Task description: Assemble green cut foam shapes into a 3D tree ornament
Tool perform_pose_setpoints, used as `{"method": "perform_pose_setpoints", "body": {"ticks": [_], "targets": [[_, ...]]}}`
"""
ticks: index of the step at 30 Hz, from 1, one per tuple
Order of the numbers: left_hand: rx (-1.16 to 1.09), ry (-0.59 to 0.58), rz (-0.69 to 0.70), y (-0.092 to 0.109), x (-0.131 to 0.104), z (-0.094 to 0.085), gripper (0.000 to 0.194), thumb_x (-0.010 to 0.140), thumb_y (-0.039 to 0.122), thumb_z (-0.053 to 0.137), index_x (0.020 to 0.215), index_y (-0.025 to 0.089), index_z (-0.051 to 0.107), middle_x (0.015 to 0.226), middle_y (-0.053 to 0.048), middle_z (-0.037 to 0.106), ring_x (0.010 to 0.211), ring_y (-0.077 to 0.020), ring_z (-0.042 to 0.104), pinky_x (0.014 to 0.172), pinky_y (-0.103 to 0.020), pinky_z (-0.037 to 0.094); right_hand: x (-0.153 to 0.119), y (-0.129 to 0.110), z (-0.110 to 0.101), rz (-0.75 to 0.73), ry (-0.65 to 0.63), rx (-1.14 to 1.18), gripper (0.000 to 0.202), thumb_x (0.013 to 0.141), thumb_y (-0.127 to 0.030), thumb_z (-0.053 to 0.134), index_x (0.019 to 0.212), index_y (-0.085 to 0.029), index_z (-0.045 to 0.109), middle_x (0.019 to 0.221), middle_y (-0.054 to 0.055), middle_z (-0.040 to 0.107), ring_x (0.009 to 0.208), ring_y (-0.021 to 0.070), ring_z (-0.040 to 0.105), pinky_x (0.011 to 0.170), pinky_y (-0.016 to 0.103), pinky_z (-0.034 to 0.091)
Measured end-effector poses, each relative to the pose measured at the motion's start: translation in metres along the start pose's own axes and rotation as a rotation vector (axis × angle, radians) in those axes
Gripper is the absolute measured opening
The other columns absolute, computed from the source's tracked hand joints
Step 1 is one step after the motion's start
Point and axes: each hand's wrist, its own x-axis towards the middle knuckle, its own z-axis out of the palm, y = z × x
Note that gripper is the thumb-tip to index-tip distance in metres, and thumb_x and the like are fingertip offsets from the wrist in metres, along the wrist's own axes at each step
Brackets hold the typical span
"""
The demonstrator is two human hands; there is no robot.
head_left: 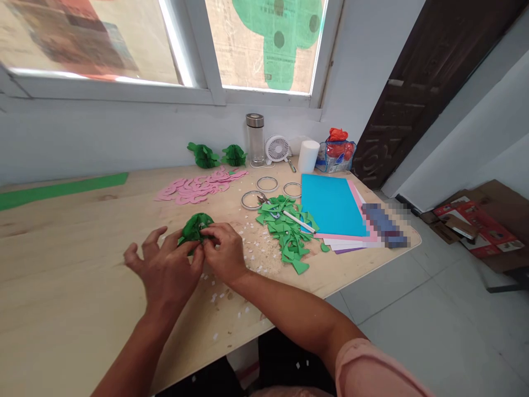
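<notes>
Between my two hands, just over the wooden table, is a rounded green paper craft [197, 225] made of folded layers. My left hand [167, 264] pinches its lower left side with thumb and forefinger, the other fingers fanned out. From the right, my right hand [225, 248] grips the craft's edge with its fingertips. My fingers hide the craft's underside. Two similar green paper crafts [204, 156] stand against the wall. Pink paper cutouts [198, 186] lie in a heap beyond my hands.
Green paper scraps [291, 242] pile up right of my hands, with scissors [266, 204] and a white pen [300, 221] on them. Tape rolls [267, 184] lie behind. Blue paper [333, 207] tops a stack at right. A glass bottle [255, 140] and small fan [277, 149] stand by the wall.
</notes>
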Motion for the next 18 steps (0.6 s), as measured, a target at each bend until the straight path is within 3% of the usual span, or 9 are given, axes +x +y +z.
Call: {"method": "perform_pose_setpoints", "body": {"ticks": [9,18], "targets": [[-0.06,-0.022,-0.039,-0.0024,0.0002,0.0,0.023,0.079,0.031,0.05,0.065,0.021,0.064,0.097,-0.011,0.07,0.118,-0.0336,0.049,0.099,-0.055,0.022,0.0007,-0.0004,-0.0012,0.018,0.01,0.015,0.028,0.073,-0.002,0.053,0.088,-0.021,0.067,0.099,0.004,0.065,0.094,0.0147,0.063,0.081,0.026,0.054],[-0.003,-0.035,-0.01,-0.0028,0.001,0.0014,0.031,0.082,0.031,0.044,0.064,0.019,0.066,0.092,-0.014,0.07,0.112,-0.0352,0.052,0.096,-0.057,0.024,-0.0001,-0.0001,-0.0013,0.029,-0.006,0.017,0.027,0.074,-0.005,0.054,0.088,-0.022,0.068,0.098,0.003,0.065,0.095,0.0148,0.063,0.081,0.026,0.054]]}}
